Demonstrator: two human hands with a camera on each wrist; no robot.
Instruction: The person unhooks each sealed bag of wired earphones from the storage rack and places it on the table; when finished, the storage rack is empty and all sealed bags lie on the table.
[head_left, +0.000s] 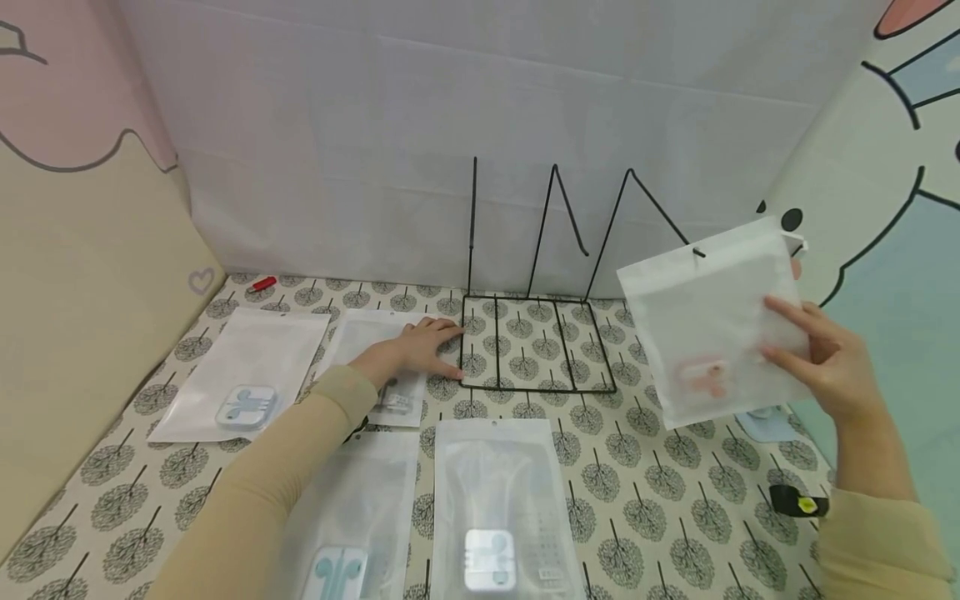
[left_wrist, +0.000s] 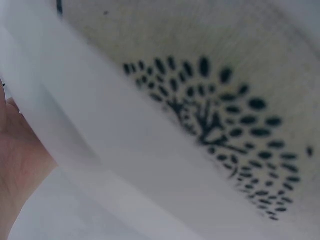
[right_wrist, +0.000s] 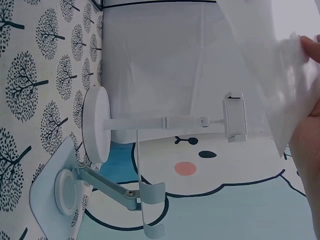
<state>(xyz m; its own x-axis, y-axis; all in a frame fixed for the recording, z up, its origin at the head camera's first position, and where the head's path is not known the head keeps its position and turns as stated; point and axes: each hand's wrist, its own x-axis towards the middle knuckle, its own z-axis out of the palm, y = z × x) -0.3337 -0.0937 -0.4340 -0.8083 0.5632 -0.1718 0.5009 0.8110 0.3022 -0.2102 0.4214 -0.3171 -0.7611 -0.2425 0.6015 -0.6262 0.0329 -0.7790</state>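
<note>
My right hand [head_left: 840, 354] pinches the right side of a frosted zip pouch [head_left: 712, 317], with pinkish earphones showing through near its bottom. The pouch tilts in the air at the right end of a black wire rack [head_left: 555, 392], whose rightmost hook tip shows at the pouch's top edge. In the right wrist view, part of the pouch [right_wrist: 270, 65] hangs beside the fingers. My left hand [head_left: 422, 343] reaches over a flat pouch [head_left: 360, 329], fingers spread, fingertips right at the left edge of the rack's base. White film blurs most of the left wrist view.
Other pouches with earphones lie flat on the tree-print cloth: one at the left [head_left: 255, 350], two in front [head_left: 367, 475] [head_left: 495, 467]. A red object [head_left: 262, 284] lies far left. A white stand [right_wrist: 95, 125] and a pale blue stand [right_wrist: 50, 192] are at the right.
</note>
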